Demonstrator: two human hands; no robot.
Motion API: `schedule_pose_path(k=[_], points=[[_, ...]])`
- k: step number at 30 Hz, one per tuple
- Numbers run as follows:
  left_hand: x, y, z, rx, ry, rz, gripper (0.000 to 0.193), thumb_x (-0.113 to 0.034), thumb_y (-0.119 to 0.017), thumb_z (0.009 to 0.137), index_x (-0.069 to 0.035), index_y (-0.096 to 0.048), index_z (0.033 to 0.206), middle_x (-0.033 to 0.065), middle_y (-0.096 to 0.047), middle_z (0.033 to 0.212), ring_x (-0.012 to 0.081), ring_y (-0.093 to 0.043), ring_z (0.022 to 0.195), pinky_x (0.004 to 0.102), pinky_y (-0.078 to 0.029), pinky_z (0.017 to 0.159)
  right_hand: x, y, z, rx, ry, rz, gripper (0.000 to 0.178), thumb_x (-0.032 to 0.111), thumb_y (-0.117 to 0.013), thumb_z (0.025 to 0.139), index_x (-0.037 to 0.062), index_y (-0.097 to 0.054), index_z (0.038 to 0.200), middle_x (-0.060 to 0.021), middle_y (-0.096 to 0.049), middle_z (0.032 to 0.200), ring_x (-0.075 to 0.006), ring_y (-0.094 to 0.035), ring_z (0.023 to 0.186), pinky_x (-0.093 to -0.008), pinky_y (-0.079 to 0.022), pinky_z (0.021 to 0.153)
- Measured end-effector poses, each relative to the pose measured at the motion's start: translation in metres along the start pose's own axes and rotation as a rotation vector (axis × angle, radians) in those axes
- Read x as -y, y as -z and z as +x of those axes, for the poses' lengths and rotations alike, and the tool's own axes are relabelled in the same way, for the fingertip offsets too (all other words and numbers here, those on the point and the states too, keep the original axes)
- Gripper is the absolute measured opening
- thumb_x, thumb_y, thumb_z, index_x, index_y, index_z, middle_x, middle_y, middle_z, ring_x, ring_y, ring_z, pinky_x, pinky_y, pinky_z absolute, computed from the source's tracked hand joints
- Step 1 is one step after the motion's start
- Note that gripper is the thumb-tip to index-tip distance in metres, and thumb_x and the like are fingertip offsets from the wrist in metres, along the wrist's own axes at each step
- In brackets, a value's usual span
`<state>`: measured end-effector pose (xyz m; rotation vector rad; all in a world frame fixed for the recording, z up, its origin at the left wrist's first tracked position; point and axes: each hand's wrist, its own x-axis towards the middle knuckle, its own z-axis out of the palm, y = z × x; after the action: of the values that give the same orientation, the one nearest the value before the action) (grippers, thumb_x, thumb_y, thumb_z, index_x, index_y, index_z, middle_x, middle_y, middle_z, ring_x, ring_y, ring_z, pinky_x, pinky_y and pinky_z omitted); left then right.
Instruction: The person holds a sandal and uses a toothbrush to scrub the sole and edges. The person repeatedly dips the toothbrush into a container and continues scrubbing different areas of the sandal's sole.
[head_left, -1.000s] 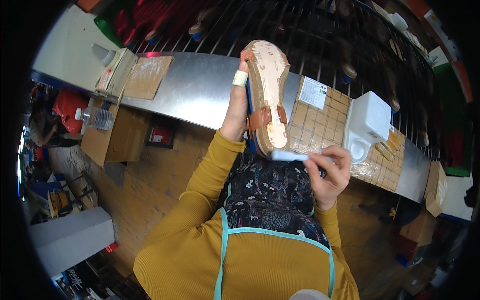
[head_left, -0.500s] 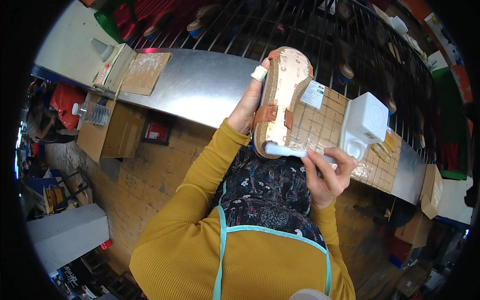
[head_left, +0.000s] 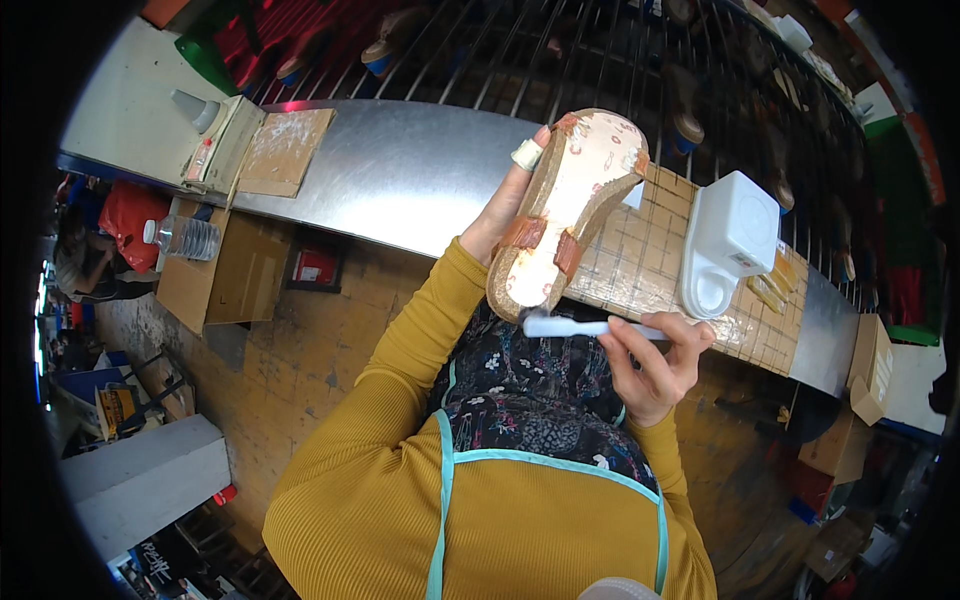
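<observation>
Looking around first, we see a long metal tabletop running from the upper left toward the right edge of the frame, with a dark wire rack of shoes behind it along the top. On its left end sit a glue-stained board and a small nozzle-topped bottle. To the right lies a gridded mat, smeared with glue, carrying a white plastic container just beside the work. Below the tabletop at left, a cardboard box holds a clear water bottle.

At centre frame our left hand wraps around a sandal, fingers closed on its far side, one fingertip taped. We hold it above the near edge of the tabletop, sole facing us, toe toward the upper right. The sole is pale and blotchy with glue, edged in tan, with brown straps crossing its narrow middle.

Our right hand pinches a white brush lying level, its head touching the heel end of the sandal. Our dark patterned apron lies beneath.
</observation>
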<state>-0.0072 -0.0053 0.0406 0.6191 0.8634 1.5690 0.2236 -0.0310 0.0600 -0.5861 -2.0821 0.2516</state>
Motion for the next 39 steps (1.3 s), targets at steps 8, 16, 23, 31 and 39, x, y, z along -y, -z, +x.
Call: schedule_pose_path(k=[8,16,23,31,39], points=[[0.007,-0.001,-0.001,0.001,0.054,-0.047,0.078,-0.065,-0.037,0.094,-0.006,-0.036,0.144,0.0182,-0.048,0.139,0.0224,-0.055,0.124,0.0315,-0.054,0.095,-0.005,-0.005,-0.005,-0.031,-0.017,-0.054,0.033,0.017,-0.088,0.063,0.0159,-0.077,0.093,-0.0010,-0.055,0.096,-0.0126,-0.054,0.077,-0.0347,-0.023,0.094],[0.019,0.008,0.000,0.108,0.106,-0.147,0.078,-0.065,-0.041,0.092,-0.006,-0.038,0.143,0.0175,-0.051,0.136,0.0207,-0.057,0.121,0.0299,-0.054,0.094,-0.004,-0.007,-0.007,-0.056,-0.080,0.033,0.035,0.016,-0.088,0.061,0.0161,-0.077,0.094,-0.0009,-0.057,0.093,-0.0127,-0.052,0.080,-0.0330,-0.026,0.080],[0.008,0.004,-0.006,0.061,0.080,-0.137,0.078,-0.065,-0.043,0.093,-0.005,-0.039,0.143,0.0171,-0.051,0.136,0.0188,-0.059,0.118,0.0290,-0.053,0.095,-0.002,0.000,-0.007,0.057,-0.109,0.077,0.029,0.016,-0.087,0.062,0.0161,-0.077,0.090,-0.0019,-0.058,0.091,-0.0126,-0.052,0.079,-0.0335,-0.026,0.082],[-0.005,-0.010,-0.027,0.023,0.007,-0.021,0.083,-0.064,-0.048,0.091,-0.003,-0.036,0.145,0.0165,-0.049,0.139,0.0222,-0.052,0.124,0.0339,-0.046,0.102,-0.015,-0.022,0.016,-0.104,-0.231,-0.001,0.020,0.011,-0.083,0.069,0.0099,-0.077,0.088,-0.0049,-0.061,0.094,-0.0168,-0.053,0.080,-0.0310,-0.032,0.080],[-0.003,0.012,-0.043,0.108,0.060,0.075,0.085,-0.063,-0.054,0.088,-0.001,-0.037,0.144,0.0182,-0.053,0.134,0.0233,-0.058,0.117,0.0344,-0.049,0.098,-0.048,-0.035,0.063,-0.187,-0.283,-0.042,0.019,0.016,-0.081,0.074,0.0106,-0.077,0.092,-0.0042,-0.061,0.095,-0.0142,-0.053,0.078,-0.0298,-0.031,0.080]])
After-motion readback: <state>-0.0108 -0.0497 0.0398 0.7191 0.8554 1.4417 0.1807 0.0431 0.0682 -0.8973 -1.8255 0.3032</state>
